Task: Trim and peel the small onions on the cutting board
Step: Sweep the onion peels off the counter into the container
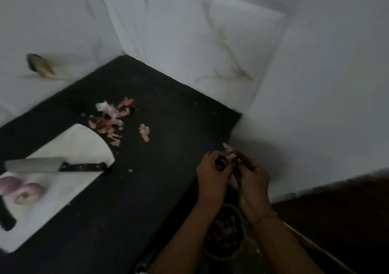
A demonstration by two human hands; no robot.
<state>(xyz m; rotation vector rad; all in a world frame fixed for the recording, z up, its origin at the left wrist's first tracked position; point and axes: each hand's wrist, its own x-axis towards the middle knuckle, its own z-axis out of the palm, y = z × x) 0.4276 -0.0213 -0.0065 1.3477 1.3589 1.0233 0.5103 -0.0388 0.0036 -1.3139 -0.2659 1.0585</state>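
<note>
Both hands work together off the right edge of the black worktop (160, 168), above a dark bowl (224, 250) of peels below the counter. Left hand (211, 174) and right hand (251, 175) have fingers curled, pinching one small onion (228, 158) between them; loose skin sticks up from it. Exact finger positions unclear due to blur.

White cutting board (69, 147) lies at the left edge of the worktop, approx. diagonal. Knife (56, 165) rests flat across the board, blade to the left, black handle toward the board's right corner. Two peeled onions (23, 190) sit on the board's near-left part, just beside each other and near the knife blade. A second dark handle (7, 217) shows at the board's left edge; item type cannot be told.

Peel scraps (110, 119) lie in a pile on the worktop beyond the board, toward the back corner, w/ a separate scrap (144, 132) to its right. White walls enclose the back and right sides.
</note>
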